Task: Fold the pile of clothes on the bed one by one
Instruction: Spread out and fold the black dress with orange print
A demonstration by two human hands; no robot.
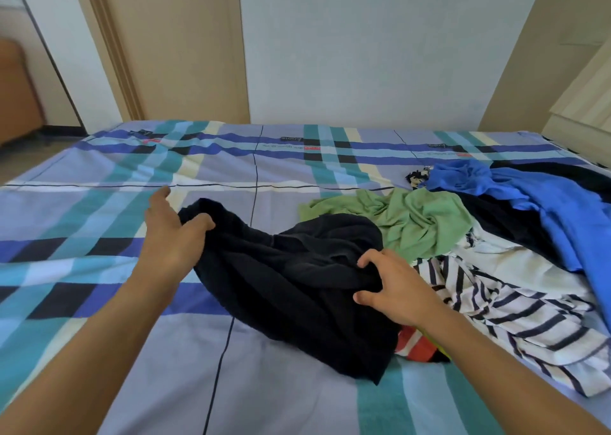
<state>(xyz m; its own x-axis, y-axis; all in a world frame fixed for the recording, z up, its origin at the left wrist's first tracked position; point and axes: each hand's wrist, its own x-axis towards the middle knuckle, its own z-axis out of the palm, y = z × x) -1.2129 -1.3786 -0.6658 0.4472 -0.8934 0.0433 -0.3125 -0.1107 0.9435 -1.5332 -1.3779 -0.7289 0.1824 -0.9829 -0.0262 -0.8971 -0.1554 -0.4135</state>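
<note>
A crumpled black garment [297,289] lies in the middle of the bed [99,223], which has a blue and teal plaid sheet. My left hand [172,233] holds the garment's far left end, thumb curled over the cloth, fingers pointing away. My right hand [393,286] grips a bunch of the same garment at its right side. To the right lies the pile: a green top [420,223], a blue garment [545,203], a black-and-white striped shirt [515,315], and a red-striped piece [413,345] peeking from under the black one.
The left half of the bed shows bare sheet. A white wall [363,48] and a beige door [178,44] stand behind the bed. Beige furniture [582,104] rises at the far right corner.
</note>
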